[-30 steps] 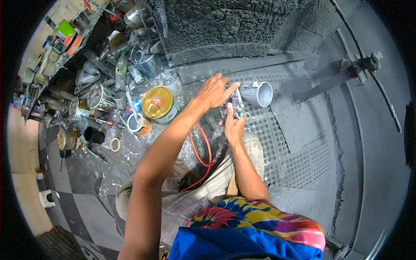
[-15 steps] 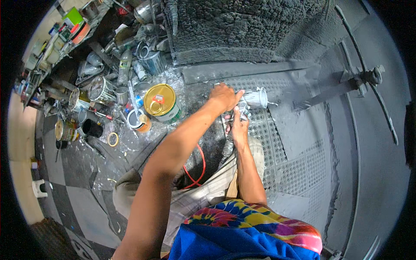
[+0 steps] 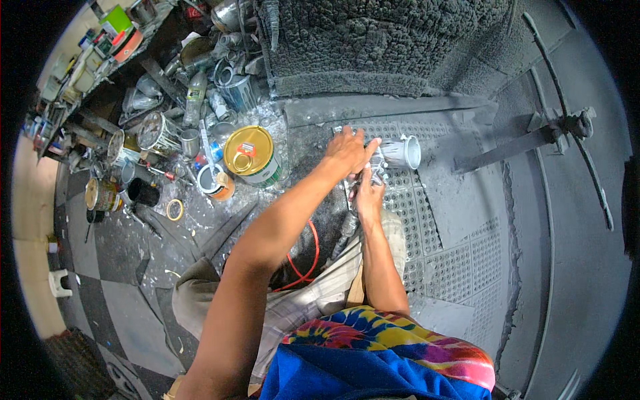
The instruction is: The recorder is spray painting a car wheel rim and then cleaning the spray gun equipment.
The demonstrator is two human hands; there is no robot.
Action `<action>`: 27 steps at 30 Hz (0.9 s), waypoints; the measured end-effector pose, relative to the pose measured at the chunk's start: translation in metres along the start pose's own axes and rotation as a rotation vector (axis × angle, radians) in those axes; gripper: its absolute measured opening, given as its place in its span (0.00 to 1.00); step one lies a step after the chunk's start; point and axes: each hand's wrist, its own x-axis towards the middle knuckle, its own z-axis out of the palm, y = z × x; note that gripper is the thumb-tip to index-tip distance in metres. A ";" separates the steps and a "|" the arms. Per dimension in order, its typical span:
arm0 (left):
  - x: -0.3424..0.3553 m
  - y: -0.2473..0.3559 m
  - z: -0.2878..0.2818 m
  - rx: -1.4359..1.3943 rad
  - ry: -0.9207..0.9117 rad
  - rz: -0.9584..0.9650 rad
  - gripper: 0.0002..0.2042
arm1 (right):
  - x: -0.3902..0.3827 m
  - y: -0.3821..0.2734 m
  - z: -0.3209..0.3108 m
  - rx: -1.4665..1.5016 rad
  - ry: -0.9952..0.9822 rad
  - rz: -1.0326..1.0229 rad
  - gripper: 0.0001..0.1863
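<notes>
My two hands meet over a paint-smeared metal spray gun [image 3: 379, 171] above the perforated mat. From the left, my left hand [image 3: 348, 153] reaches over the gun's body, its fingers bent round it and its thumb against the cup side. My right hand [image 3: 368, 195] grips the gun from below, its fingertips partly hidden. A white-streaked paint cup [image 3: 404, 153] lies on its side at the gun, its round rim turned to the right. Below the hands runs a grey hose fitting [image 3: 347, 227], and a red hose [image 3: 312, 257] curls by my leg.
Left of my hands stand a gold-lidded tin [image 3: 249, 152] and an orange-labelled can [image 3: 216, 183] with a stirring stick. A tape roll [image 3: 175, 210] lies on the floor. Several paint-covered cans and bottles crowd the upper left. A metal stand [image 3: 513, 148] rises at right.
The cup has shifted a little right and its rim has turned toward the view. The fingers of my left hand have moved slightly on the gun. My right hand stays almost in place.
</notes>
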 end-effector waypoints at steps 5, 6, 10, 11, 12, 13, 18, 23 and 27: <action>-0.029 -0.001 0.034 -0.473 0.003 0.054 0.45 | 0.010 0.004 0.002 -0.214 0.336 -0.547 0.19; -0.037 0.002 0.041 -0.470 0.021 0.061 0.45 | 0.008 0.003 -0.002 -0.327 0.344 -0.251 0.20; -0.049 0.019 0.053 -0.597 -0.008 0.178 0.50 | 0.001 -0.003 -0.002 -0.447 0.343 -0.336 0.21; -0.049 0.022 0.053 -0.615 0.033 0.172 0.49 | 0.000 -0.005 0.000 -0.464 0.344 -0.353 0.21; -0.050 0.026 0.055 -0.685 0.133 0.186 0.45 | -0.001 -0.007 0.000 -0.480 0.346 -0.366 0.22; -0.050 0.027 0.054 -0.689 0.137 0.188 0.45 | -0.002 -0.009 0.001 -0.496 0.347 -0.377 0.22; -0.049 0.021 0.055 -0.872 0.123 0.177 0.39 | -0.002 -0.014 0.005 -0.557 0.353 -0.427 0.23; -0.045 0.011 0.049 -1.060 -0.003 0.143 0.35 | -0.010 -0.020 0.007 -0.625 0.343 -0.476 0.25; -0.050 -0.001 0.030 -1.185 -0.099 0.170 0.35 | -0.018 -0.028 0.009 -0.638 0.303 -0.483 0.27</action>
